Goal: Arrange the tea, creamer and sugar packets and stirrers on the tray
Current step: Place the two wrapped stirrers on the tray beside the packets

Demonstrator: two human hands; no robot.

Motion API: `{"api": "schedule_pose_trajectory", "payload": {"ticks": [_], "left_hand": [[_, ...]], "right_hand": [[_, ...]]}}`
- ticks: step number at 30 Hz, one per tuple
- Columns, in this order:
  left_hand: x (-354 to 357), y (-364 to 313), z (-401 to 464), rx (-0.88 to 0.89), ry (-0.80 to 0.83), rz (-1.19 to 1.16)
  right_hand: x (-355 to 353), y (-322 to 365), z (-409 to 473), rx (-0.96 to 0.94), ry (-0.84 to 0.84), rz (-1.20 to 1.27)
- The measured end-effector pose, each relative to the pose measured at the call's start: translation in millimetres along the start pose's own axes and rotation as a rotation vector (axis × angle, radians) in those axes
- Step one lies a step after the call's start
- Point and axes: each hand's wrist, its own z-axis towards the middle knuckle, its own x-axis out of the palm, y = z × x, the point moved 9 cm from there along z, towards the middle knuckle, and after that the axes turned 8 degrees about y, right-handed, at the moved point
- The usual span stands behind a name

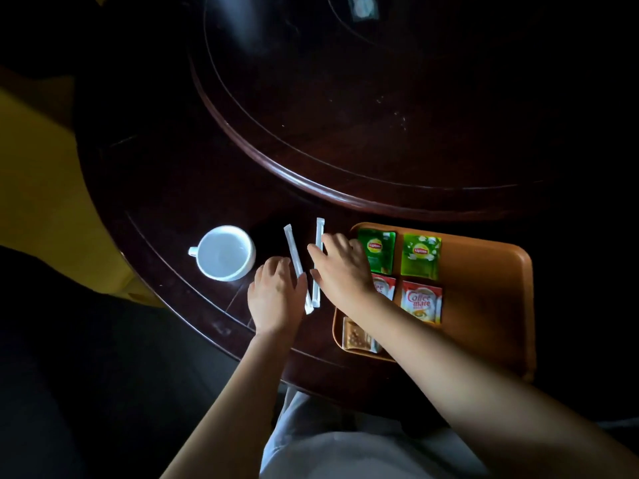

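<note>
From the head camera I see a dark wooden table (166, 188) with an orange tray (484, 305) at its near right edge. On the tray two green Lipton tea packets (421, 255) lie side by side along the far row, the left one partly under my right hand. Just nearer are two red-and-white Coffee-mate creamer packets (422, 301), the left one mostly hidden by my wrist. A brownish sugar packet (356, 335) sits in the tray's near left corner, partly covered by my forearm.

Two white wrapped stirrers lie on the table just left of the tray. My left hand (275, 295) rests palm down, fingers loosely spread, its thumb side touching the left stirrer (294, 257); it pinches nothing that I can see. My right hand (340, 267) reaches across the tray's left rim, fingers spread over the right stirrer (317, 233); whether they grasp it I cannot tell. A white cup (226, 252) stands left of the stirrers.
</note>
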Motion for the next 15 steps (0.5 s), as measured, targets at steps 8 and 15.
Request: {"api": "schedule_pose_trajectory", "payload": {"ticks": [8, 15], "left_hand": [[20, 13, 12, -0.118, 0.07, 0.056], [14, 19, 8, -0.141, 0.041, 0.027]], "right_hand": [[14, 0, 13, -0.01, 0.058, -0.017], [8, -6, 18, -0.027, -0.009, -0.027]]}}
